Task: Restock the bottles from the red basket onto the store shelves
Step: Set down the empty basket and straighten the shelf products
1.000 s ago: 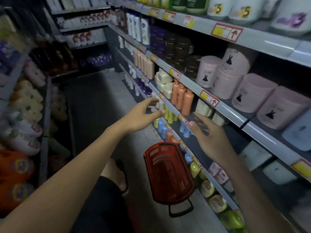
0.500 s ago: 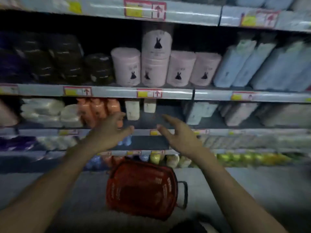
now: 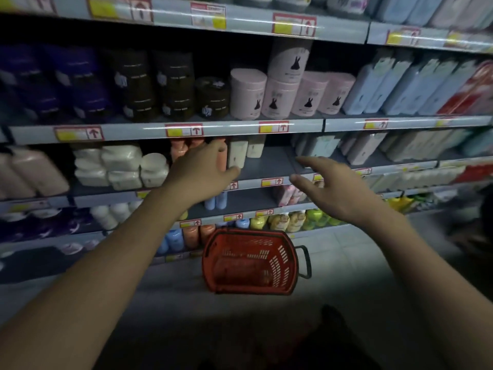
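So, store shelves packed tight, gap left mid-shelf right of orange bottles, likely kept for restock. Red basket parked on floor just below, handy for reach; looks emptied, no bottles made out inside, dim though. Left hand raised by orange bottles, fingers spread, nothing held. Right hand lifted toward gap, fingers apart, nothing gripped.

Red basket on the floor before the shelves, no bottles visible inside, black handle to its right. Left hand raised with relaxed fingers in front of the orange bottles; right hand raised with fingers spread, holding nothing. Pink canisters one shelf above.
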Demonstrator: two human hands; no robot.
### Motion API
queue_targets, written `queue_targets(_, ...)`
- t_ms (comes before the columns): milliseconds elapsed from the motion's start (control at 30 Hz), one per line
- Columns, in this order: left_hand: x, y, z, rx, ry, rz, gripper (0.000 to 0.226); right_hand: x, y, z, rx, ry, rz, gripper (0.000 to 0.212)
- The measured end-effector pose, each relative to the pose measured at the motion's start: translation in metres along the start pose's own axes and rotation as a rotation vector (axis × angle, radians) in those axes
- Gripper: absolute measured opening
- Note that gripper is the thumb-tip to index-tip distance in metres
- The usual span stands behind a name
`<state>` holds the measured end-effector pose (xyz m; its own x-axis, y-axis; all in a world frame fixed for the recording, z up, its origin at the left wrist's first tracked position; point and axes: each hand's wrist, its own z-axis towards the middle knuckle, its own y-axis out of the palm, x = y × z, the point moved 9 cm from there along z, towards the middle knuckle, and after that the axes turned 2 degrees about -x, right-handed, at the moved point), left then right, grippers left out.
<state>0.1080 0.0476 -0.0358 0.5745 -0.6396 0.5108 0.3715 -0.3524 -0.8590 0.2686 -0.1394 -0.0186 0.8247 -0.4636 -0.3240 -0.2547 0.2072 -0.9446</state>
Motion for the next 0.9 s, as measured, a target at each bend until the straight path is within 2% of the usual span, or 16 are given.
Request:
queue_targets(233, 0.006, 0.007, -0.006, -0.025, 0.018, -0.052, 0.062, 0.001, 0.020, -0.030, -0.058, 0.055, -0.003, 0.057)
queue_targets(467, 0.009, 0.013, 0.003, -0.014, 0.018, -0.096, 0.062, 0.021, 0.021, -0.029, -0.025, 0.096, 0.048, 0.057)
queue_targets(700, 0.015, 0.031, 0.030, 0.018, -0.011, -0.145, 0.060, 0.040, 0.023, 0.000, -0.022, 0.046, 0.092, 0.056)
queue_targets(900, 0.030, 0.071, 0.063, 0.049, -0.115, -0.170, 0.061, 0.084, 0.020, 0.049, -0.054, -0.051, 0.130, 0.057)
